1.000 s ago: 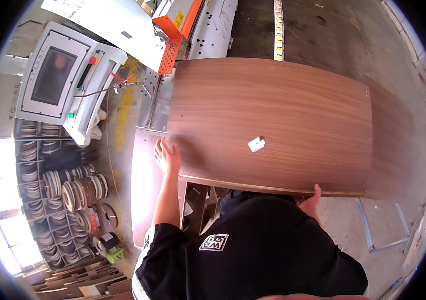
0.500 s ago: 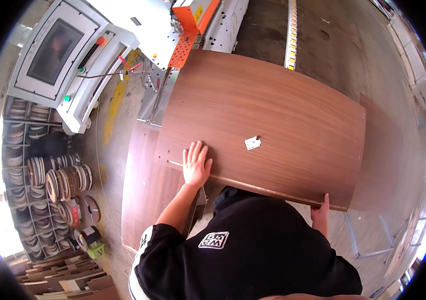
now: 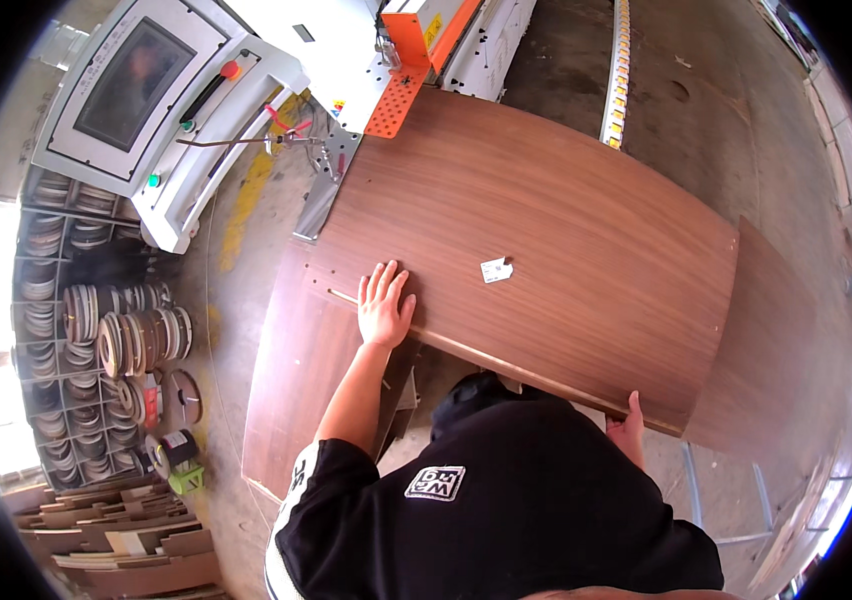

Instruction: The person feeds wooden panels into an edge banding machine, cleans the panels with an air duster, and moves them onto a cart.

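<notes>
A large brown wood-grain panel [image 3: 546, 210] lies in front of me, with a small white label [image 3: 496, 270] stuck near its middle. My left hand [image 3: 384, 305] rests flat on its near left part, fingers spread, beside a short pale slot. At the near right edge my right hand [image 3: 628, 430] grips the panel, thumb over the top; the other fingers are hidden beneath it. The panel's far left part meets a metal guide plate [image 3: 324, 200] and an orange perforated plate [image 3: 398, 100] of a white machine.
Another brown panel [image 3: 296, 400] lies lower at the left, and one more [image 3: 761, 330] at the right. A control console [image 3: 136, 90] with a screen stands far left. Racks of edge-banding rolls [image 3: 136, 340] and stacked boards [image 3: 126, 545] line the left side. A roller rail [image 3: 618, 75] runs beyond the panel.
The panel has slid left against the machine's guide plate, with both hands staying on it. The whole view has shifted a little, so the machine appears farther right.
</notes>
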`<state>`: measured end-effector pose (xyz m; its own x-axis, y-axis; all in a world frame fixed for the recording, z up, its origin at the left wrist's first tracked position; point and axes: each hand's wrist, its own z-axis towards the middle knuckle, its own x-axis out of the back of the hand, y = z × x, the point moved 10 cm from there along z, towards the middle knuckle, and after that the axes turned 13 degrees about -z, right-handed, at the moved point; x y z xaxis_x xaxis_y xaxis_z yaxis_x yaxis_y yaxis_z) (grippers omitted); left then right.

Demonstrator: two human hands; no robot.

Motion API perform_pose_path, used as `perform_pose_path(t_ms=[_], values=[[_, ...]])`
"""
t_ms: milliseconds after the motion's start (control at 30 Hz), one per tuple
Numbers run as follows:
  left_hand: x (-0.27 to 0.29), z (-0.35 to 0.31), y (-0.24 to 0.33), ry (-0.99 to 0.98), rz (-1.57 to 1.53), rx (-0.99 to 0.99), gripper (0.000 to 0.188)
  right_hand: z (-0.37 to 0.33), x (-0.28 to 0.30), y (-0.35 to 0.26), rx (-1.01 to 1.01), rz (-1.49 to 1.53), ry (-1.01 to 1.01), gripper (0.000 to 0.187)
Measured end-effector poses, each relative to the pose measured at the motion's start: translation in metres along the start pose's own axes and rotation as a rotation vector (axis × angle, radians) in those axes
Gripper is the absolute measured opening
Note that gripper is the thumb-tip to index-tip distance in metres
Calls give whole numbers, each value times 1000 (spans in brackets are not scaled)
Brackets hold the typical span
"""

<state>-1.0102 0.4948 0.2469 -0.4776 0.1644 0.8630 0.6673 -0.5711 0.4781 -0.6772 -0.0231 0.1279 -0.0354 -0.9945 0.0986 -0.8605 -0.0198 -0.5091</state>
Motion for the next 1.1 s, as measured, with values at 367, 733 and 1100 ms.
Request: perform_pose_path(t_ms=[367, 733, 1100], values=[[-15, 69, 8, 79, -23, -32, 43, 43, -53, -51, 18, -94, -76, 61], [1, 173, -68, 371, -579, 147, 42, 67, -108, -113, 200, -258, -229, 51], [109, 269, -290, 710, -535, 558, 45, 26, 36, -19, 146, -510, -216, 42]])
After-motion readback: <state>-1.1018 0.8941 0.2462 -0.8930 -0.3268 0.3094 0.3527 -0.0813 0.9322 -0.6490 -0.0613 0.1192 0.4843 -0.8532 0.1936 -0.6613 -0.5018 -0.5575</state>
